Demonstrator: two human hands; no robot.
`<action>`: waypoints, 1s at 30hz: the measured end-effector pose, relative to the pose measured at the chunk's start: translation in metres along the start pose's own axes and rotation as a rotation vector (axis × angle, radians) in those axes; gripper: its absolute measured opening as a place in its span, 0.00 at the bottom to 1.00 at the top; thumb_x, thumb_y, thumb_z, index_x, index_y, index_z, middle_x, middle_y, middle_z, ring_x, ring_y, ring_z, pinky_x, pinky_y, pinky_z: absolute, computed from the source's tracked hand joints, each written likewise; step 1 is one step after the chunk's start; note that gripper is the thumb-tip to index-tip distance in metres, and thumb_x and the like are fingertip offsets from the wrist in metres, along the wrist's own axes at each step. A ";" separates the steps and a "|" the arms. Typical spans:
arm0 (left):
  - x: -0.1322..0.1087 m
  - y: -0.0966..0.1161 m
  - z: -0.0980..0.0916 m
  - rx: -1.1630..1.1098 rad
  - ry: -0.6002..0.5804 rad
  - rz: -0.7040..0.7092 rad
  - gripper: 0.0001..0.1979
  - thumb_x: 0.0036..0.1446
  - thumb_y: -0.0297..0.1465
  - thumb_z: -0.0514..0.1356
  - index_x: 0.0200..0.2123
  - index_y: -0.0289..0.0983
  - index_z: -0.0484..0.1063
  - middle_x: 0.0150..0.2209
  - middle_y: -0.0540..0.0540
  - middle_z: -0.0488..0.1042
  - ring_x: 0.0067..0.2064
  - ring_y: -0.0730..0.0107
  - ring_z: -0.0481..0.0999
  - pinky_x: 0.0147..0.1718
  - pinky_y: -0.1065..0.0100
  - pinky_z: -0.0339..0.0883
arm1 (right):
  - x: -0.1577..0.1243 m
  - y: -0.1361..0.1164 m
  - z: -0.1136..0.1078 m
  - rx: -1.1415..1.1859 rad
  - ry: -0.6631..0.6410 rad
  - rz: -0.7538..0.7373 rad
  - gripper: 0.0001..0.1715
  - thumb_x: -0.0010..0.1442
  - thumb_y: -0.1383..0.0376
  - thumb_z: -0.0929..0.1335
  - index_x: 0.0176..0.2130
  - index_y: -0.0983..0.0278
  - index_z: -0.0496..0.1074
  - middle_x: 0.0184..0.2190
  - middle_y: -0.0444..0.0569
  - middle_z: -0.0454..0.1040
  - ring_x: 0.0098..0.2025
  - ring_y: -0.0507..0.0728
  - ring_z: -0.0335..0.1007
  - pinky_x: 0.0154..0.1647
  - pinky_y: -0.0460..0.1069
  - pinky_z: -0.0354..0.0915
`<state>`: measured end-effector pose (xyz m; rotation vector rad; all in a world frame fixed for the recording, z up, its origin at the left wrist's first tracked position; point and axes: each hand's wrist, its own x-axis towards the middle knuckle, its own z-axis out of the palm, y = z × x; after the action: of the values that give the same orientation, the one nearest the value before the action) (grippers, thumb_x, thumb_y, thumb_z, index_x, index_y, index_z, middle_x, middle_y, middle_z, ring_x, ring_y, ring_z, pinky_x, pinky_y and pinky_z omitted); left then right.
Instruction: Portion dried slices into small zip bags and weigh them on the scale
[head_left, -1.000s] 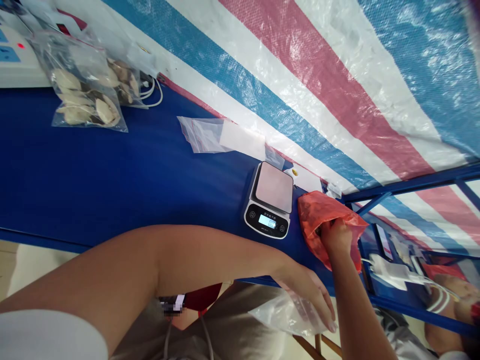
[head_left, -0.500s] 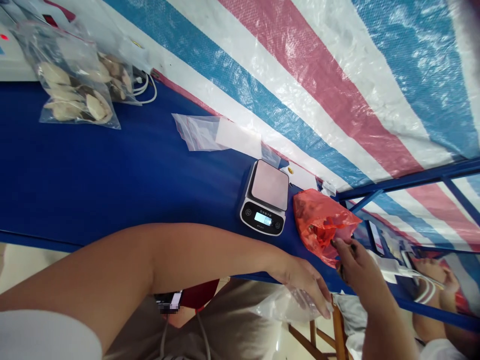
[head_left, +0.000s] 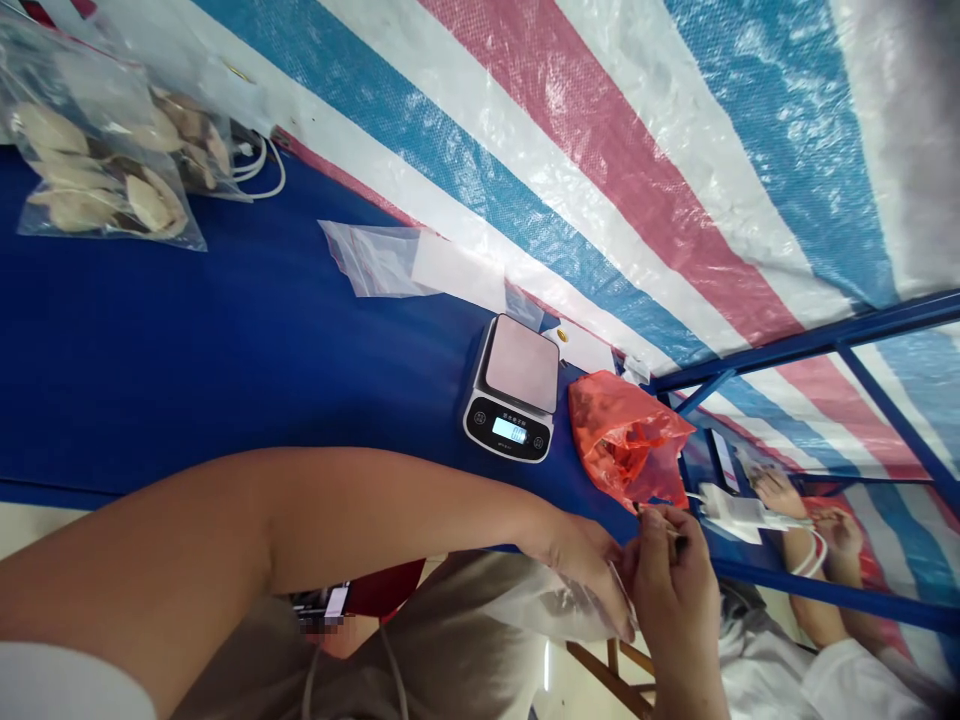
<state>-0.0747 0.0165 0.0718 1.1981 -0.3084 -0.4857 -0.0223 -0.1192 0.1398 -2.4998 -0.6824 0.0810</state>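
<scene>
My left hand [head_left: 589, 565] is closed on the top of a clear plastic bag [head_left: 536, 605], which hangs below the table edge over my lap. Right beside it, my right hand [head_left: 671, 575] pinches a small brownish piece, mostly hidden by the fingers, close to the bag's mouth. Just beyond my right hand lies an opened red plastic bag [head_left: 607, 425]; its contents are hard to make out. To its left stands a digital kitchen scale [head_left: 521, 370] with a bare plate and a lit display.
Filled zip bags [head_left: 112, 190] of pale slices lie at the far left near a white cable [head_left: 270, 175]. Flat clear bags [head_left: 375, 260] rest along the striped sheet. Rightward are a blue frame bar [head_left: 855, 325], a power strip [head_left: 739, 510] and another person's hands [head_left: 780, 490].
My right hand has come from the red bag toward my left hand, carrying the small piece to the clear bag. The view has shifted slightly to the right.
</scene>
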 end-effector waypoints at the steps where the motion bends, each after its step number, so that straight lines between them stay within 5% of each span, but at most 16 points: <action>1: 0.000 0.002 -0.001 -0.060 -0.017 -0.059 0.31 0.26 0.29 0.77 0.38 0.37 0.72 0.35 0.54 0.76 0.41 0.70 0.78 0.54 0.62 0.72 | -0.001 0.004 -0.005 0.048 -0.001 0.003 0.28 0.64 0.38 0.64 0.42 0.58 0.66 0.20 0.41 0.69 0.21 0.57 0.67 0.24 0.49 0.62; 4: 0.001 0.008 -0.005 -0.182 -0.028 -0.144 0.36 0.21 0.20 0.75 0.40 0.38 0.69 0.38 0.55 0.74 0.40 0.75 0.75 0.55 0.64 0.71 | -0.002 0.019 -0.024 0.108 -0.050 0.006 0.29 0.61 0.38 0.67 0.42 0.59 0.69 0.21 0.42 0.69 0.21 0.56 0.65 0.21 0.48 0.61; 8: 0.003 0.008 -0.008 -0.191 -0.031 -0.116 0.38 0.22 0.21 0.75 0.42 0.38 0.68 0.40 0.54 0.74 0.40 0.75 0.75 0.55 0.63 0.70 | -0.003 0.033 -0.050 -0.034 -0.316 -0.020 0.30 0.58 0.38 0.69 0.42 0.59 0.74 0.23 0.43 0.73 0.22 0.55 0.66 0.20 0.47 0.64; 13: -0.006 0.012 -0.003 -0.059 0.025 -0.102 0.37 0.21 0.26 0.77 0.40 0.39 0.67 0.39 0.54 0.72 0.43 0.70 0.75 0.52 0.63 0.73 | -0.009 0.023 -0.057 -0.151 -0.560 -0.050 0.27 0.63 0.40 0.67 0.42 0.58 0.79 0.41 0.51 0.83 0.48 0.62 0.80 0.42 0.45 0.75; 20: -0.009 0.015 0.001 0.065 -0.036 -0.033 0.32 0.21 0.35 0.79 0.35 0.39 0.72 0.37 0.54 0.73 0.52 0.62 0.75 0.51 0.63 0.72 | -0.013 0.018 -0.053 -0.092 -0.605 0.064 0.35 0.63 0.38 0.65 0.54 0.59 0.79 0.54 0.55 0.80 0.56 0.63 0.78 0.47 0.46 0.77; 30: -0.012 0.015 0.000 0.020 0.025 -0.059 0.36 0.20 0.29 0.79 0.37 0.41 0.68 0.39 0.53 0.74 0.51 0.62 0.75 0.49 0.63 0.74 | -0.006 0.020 -0.052 -0.202 -0.613 -0.112 0.27 0.63 0.42 0.67 0.43 0.59 0.80 0.39 0.52 0.83 0.48 0.63 0.81 0.44 0.44 0.75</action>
<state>-0.0819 0.0267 0.0861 1.2341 -0.2572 -0.5196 -0.0084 -0.1622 0.1731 -2.6242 -1.1169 0.7964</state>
